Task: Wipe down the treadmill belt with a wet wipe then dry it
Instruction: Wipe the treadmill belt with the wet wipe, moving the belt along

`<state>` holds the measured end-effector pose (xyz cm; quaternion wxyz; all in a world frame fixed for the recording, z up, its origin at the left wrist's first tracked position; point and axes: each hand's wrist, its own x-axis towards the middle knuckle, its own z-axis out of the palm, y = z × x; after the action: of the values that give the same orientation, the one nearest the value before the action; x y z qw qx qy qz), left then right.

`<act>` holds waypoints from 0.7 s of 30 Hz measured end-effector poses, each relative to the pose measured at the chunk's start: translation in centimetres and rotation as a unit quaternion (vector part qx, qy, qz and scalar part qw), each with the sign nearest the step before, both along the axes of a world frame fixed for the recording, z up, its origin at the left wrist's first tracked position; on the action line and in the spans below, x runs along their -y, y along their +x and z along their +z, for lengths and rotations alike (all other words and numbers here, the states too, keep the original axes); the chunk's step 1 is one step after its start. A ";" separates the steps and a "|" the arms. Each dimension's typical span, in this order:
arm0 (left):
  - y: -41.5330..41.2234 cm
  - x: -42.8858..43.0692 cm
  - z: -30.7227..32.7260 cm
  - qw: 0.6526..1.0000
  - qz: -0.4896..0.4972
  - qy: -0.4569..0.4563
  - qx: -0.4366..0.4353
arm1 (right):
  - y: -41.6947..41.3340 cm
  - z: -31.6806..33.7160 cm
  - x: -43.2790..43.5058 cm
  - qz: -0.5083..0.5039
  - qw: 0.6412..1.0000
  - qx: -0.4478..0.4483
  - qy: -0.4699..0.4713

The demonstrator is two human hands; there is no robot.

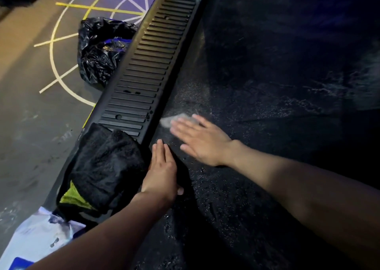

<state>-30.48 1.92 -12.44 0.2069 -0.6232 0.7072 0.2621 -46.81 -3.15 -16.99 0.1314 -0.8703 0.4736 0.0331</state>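
Currently, the right hand [202,140] lies flat on the treadmill belt [267,105], palm down, close to the belt's left edge. Its grip is wide: the fingers are straight and spread, and they press on a pale wet wipe [167,121]. The wipe lies on the belt under the fingertips, and part of it shows beyond them, just beside the ribbed side rail [148,68]. The hand and the wipe both appear blurred.

The left hand [162,169] rests at the left edge of the belt, nearer the person than the right hand and apart from it. Its grip is also wide and holds nothing: the fingers are straight and close together and point along the rail. The thumb side of the hand lies on the belt.

A black towel [107,167] lies bunched on the near end of the side rail, touching the left hand's outer side. A yellow-green cloth [72,198] shows from under the towel. A white packet [41,234] lies on the floor [26,105] at the lower left. A crumpled black plastic bag [98,50] sits on the floor beside the rail, farther away. The belt surface is dark and textured, with fine light specks near the hands.
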 end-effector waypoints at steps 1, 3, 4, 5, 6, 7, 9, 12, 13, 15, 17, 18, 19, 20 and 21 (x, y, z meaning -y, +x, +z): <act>-0.1 0.1 0.0 1.000 0.000 0.004 0.007 | -0.5 0.2 -0.3 -0.067 0.998 -0.001 0.002; -0.4 0.2 0.0 0.999 -0.017 0.005 0.040 | -0.2 -0.2 -3.1 -0.105 0.994 0.021 0.002; -0.7 0.2 0.1 0.997 -0.036 0.001 0.063 | 0.3 -0.6 -5.1 -0.061 0.998 0.022 -0.005; -0.9 0.3 0.2 0.995 -0.051 0.001 0.081 | 0.4 -0.7 -7.0 -0.008 1.000 0.000 -0.010; -1.1 0.3 0.3 0.993 -0.062 0.003 0.098 | -0.3 -0.8 -7.9 0.017 1.000 -0.010 -0.011; -1.6 0.2 0.3 0.991 -0.074 0.005 0.112 | -1.6 -0.7 -8.0 -0.007 1.000 -0.014 -0.013; -2.2 0.4 0.3 0.986 -0.080 0.006 0.144 | -3.9 0.0 -7.1 -0.147 0.989 -0.027 0.001; -3.7 0.5 0.1 0.979 -0.084 0.001 0.186 | -5.1 -0.3 -9.3 -0.151 0.988 -0.005 0.024; -4.0 0.7 0.2 0.976 -0.100 -0.001 0.196 | -5.1 -0.4 -10.6 -0.096 0.995 -0.008 0.027; -4.9 0.8 0.4 0.969 -0.157 -0.004 0.193 | -6.7 -0.2 -11.7 -0.061 0.998 -0.013 0.027; -5.7 1.2 0.2 0.961 -0.215 -0.003 0.173 | -9.2 0.2 -10.8 -0.169 0.985 -0.027 0.037; -6.0 1.3 0.1 0.959 -0.227 0.007 0.171 | -10.1 0.5 -10.9 -0.226 0.972 -0.035 0.050; -6.3 1.4 0.1 0.958 -0.229 0.020 0.174 | -10.3 0.5 -11.4 -0.247 0.967 -0.037 0.052; -6.8 1.4 0.2 0.958 -0.225 0.036 0.173 | -10.2 0.2 -12.4 -0.236 0.971 -0.032 0.040; -7.4 1.2 0.3 0.959 -0.220 0.060 0.166 | -9.9 -0.1 -13.8 -0.199 0.979 -0.032 0.028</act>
<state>-37.92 0.67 -12.16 0.4109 -0.4734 0.7655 0.1450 -56.76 10.65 -17.05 0.1445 -0.7531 0.6401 0.0476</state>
